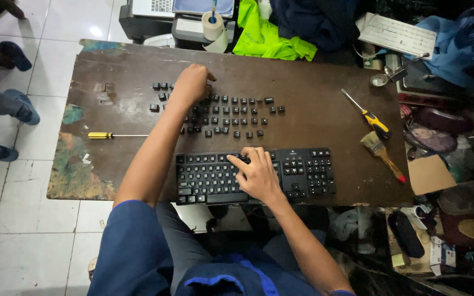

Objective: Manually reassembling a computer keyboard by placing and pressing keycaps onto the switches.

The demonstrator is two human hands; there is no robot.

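- Nearest, the right hand (259, 175) rests on the black keyboard (256, 174) at the counter's (314, 109) front edge, fingers (240, 162) spread, forefinger pressing a key; it holds nothing.
- Beyond, loose keycaps (237, 118) lie in rows mid-counter.
- The left hand (192, 82) reaches over their far left end, fingers curled down; whether they pinch a cap, I cannot tell.
- Judged: caps are being refitted; next calls for matching cap to socket.

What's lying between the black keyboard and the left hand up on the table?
In the head view, rows of loose black keycaps lie on the brown table between the keyboard and the left hand.
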